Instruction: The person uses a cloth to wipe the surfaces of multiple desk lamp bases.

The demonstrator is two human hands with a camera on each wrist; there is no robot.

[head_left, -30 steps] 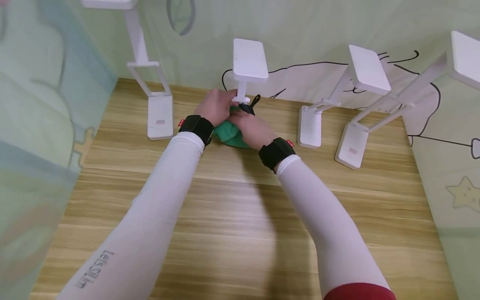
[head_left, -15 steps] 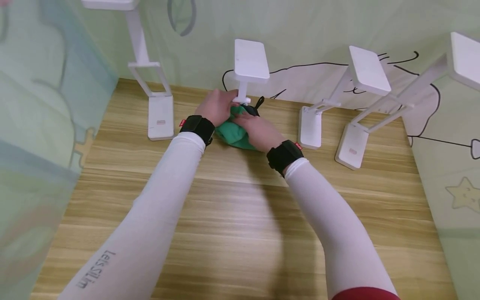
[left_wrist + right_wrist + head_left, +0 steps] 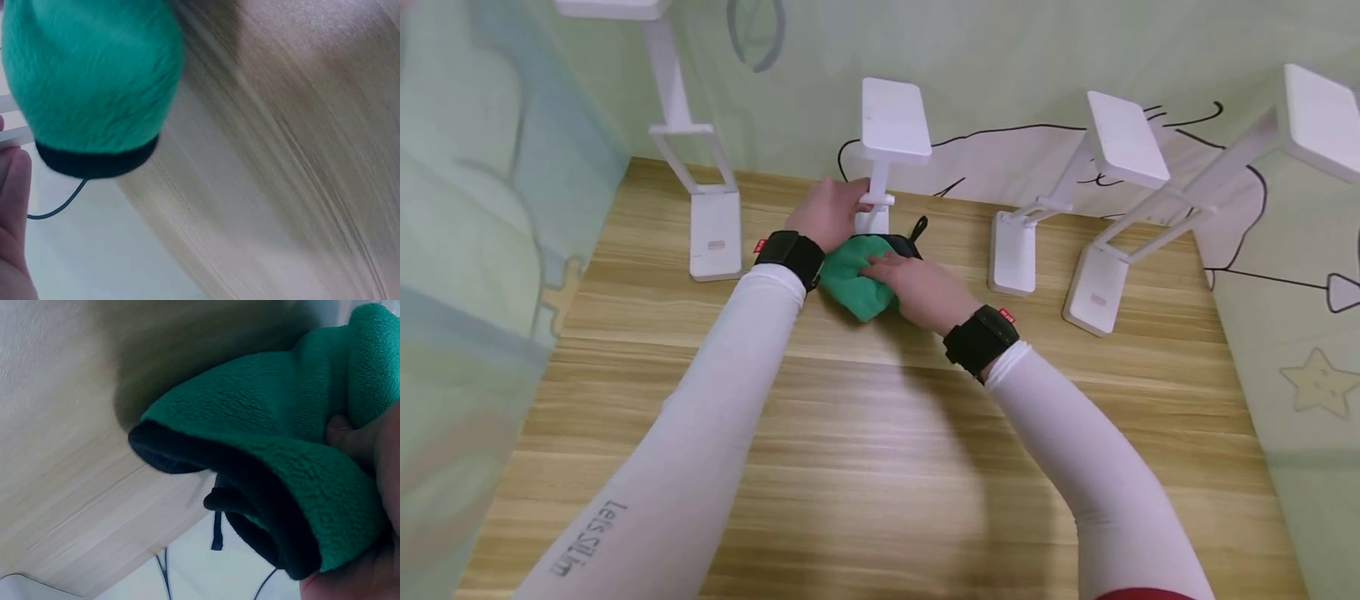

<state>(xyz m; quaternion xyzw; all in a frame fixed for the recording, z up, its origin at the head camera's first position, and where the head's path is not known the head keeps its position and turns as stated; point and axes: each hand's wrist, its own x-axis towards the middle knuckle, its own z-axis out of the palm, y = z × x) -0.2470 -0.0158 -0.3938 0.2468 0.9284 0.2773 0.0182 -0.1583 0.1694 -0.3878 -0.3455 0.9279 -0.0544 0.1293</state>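
My left hand [image 3: 823,215] grips a white desk lamp [image 3: 895,117] low on its stem, by the hinge. In the left wrist view its fingers [image 3: 14,200] lie along a white bar of the lamp. A green fleecy cloth [image 3: 853,279] with black edging and a small black hanging loop is bunched in front of the lamp's base. My right hand [image 3: 928,292] grips this cloth from the right. In the right wrist view the cloth [image 3: 250,394] is folded over, with the thumb [image 3: 347,437] pressed into it and the other fingers mostly hidden.
One more white lamp [image 3: 717,233] stands to the left. Two others, a small lamp [image 3: 1015,254] and a taller lamp [image 3: 1097,292], stand to the right. All are on a wood-grain table [image 3: 865,467] against printed wall sheets [image 3: 1000,50].
My right hand has drawn the cloth down from the lamp's stem, towards me and slightly right. The lamp's white base now shows behind it. My left hand has stayed at the stem.
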